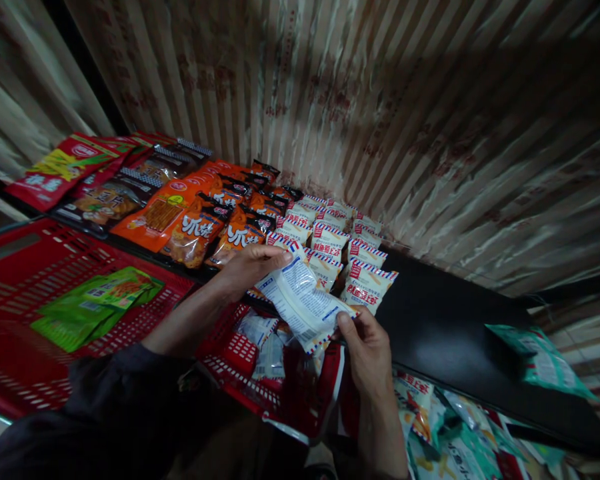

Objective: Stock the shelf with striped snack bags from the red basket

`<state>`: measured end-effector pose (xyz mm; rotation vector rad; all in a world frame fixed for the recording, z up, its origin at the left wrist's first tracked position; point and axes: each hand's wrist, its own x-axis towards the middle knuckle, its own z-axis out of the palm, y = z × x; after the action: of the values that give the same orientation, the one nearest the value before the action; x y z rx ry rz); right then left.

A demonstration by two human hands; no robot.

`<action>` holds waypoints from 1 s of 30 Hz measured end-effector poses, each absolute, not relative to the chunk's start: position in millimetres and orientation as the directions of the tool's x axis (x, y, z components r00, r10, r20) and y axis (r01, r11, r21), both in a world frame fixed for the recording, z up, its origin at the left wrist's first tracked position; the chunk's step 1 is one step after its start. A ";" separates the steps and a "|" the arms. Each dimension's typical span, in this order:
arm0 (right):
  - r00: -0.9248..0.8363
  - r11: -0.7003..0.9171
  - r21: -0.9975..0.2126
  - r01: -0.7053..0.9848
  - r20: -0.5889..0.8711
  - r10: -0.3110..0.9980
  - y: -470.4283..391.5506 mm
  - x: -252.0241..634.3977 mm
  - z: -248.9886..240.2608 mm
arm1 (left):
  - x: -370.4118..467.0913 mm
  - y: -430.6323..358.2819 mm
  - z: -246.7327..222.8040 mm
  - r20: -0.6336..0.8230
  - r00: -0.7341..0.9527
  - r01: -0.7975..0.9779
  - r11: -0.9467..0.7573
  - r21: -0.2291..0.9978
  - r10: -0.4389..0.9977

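Observation:
A white snack bag (303,293) with a red-and-blue striped edge is stretched between my two hands, its printed back facing me. My left hand (253,267) pinches its upper left corner. At its lower right corner, my right hand (363,340) grips it between thumb and fingers. Just behind it, rows of matching white bags (367,283) stand on the black shelf (445,320). Below the held bag, a red basket (220,370) contains a few white packets (270,357).
Orange bags (153,213), dark bags (100,200) and red bags (67,167) line the shelf's left part. Green packets (97,303) lie in a larger red basket (10,267). A teal bag (543,360) rests at the shelf's right end, above a pile of mixed bags (455,447). Striped sheeting (330,100) hangs behind.

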<state>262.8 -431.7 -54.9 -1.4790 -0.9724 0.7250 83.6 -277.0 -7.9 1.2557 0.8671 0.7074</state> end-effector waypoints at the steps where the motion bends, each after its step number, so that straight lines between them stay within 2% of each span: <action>1: 0.461 0.021 -0.982 0.185 0.105 0.881 -432.3 262.8 -53.7 | 84.4 -277.1 -7.9 -0.164 0.491 0.002 0.188 0.982 0.855; 6: 0.504 0.051 -0.963 0.265 0.184 0.844 -437.2 264.3 -50.0 | 87.9 -279.5 -8.4 -0.166 0.428 -0.023 0.195 0.981 0.888; 12: 0.603 0.033 -0.960 0.277 0.201 0.772 -440.3 264.7 -50.4 | 91.1 -282.8 -10.0 -0.140 0.459 -0.050 0.183 0.982 0.877; 19: 0.563 0.038 -0.949 0.313 0.218 0.797 -431.9 261.2 -53.1 | 88.2 -278.1 -11.6 -0.195 0.455 -0.036 0.237 0.971 0.869; 23: 0.587 0.079 -0.905 0.419 0.336 0.737 -429.2 257.5 -53.7 | 86.0 -276.9 -10.8 -0.199 0.460 -0.041 0.245 0.969 0.865; 27: 0.533 0.113 -0.852 0.511 0.418 0.736 -430.6 257.3 -52.6 | 86.3 -277.3 -9.6 -0.201 0.455 -0.023 0.237 0.971 0.868; 30: 0.447 0.143 -0.748 0.648 0.525 0.724 -432.0 259.5 -50.4 | 87.2 -278.0 -8.3 -0.215 0.472 -0.022 0.256 0.967 0.855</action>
<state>259.5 -432.0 -50.4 -1.5509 -1.2455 0.0837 87.2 -278.0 -8.3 1.1632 0.9001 0.7198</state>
